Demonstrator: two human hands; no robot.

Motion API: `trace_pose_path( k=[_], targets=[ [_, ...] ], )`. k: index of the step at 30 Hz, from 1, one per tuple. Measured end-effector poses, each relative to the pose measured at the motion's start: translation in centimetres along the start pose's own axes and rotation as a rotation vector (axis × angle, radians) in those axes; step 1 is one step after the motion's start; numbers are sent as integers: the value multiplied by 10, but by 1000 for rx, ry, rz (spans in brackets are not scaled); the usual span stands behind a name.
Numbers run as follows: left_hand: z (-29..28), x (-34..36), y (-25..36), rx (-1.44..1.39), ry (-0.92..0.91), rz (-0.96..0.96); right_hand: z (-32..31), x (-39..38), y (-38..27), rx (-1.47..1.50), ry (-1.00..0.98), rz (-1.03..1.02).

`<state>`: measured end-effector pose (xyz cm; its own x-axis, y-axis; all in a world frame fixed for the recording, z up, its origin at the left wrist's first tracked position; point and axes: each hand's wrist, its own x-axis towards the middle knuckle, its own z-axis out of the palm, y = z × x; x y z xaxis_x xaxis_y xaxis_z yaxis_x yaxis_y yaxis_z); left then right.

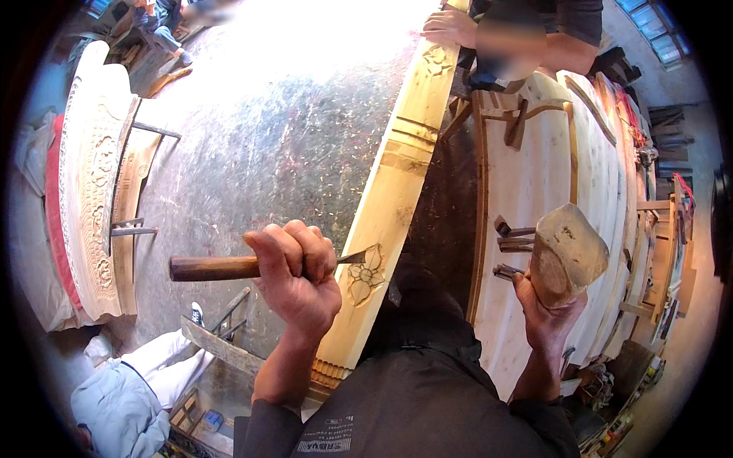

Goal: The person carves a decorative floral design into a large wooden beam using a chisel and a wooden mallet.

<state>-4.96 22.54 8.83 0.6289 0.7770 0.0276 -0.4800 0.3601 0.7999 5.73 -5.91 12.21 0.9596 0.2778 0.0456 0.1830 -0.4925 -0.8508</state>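
The left grip (299, 267) wraps tightly around the brown-handled chisel (217, 268), held crosswise, blade (352, 259) pointing right at the carved flower (366, 277) on the pale, diagonal board (382, 200). The right grip (547, 314) clasps a worn, blocky mallet (569, 256).

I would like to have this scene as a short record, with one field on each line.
Left hand: grips a chisel by its wooden handle
Chisel tip: at a carved flower; exact contact unclear
Right hand: holds a wooden mallet, its handle hidden
Workpiece: long pale beam, with carving at both ends
Far end: another person's hand on the beam
Right side: hand tools on pale boards
Left side: carved panel
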Motion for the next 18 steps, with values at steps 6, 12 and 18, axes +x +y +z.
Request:
trace_pose_path(
  k=[6, 12, 18],
  targets=[
    [-6, 0, -3, -5, 1, -15, -1, 1, 1, -46, -49, -44],
    [-10, 1, -1, -16, -2, -6, 1, 3, -5, -21, -60, -19],
    [-13, 3, 0, -38, 3, -4, 5, 4, -10, -12, -54, -24]
  ],
)
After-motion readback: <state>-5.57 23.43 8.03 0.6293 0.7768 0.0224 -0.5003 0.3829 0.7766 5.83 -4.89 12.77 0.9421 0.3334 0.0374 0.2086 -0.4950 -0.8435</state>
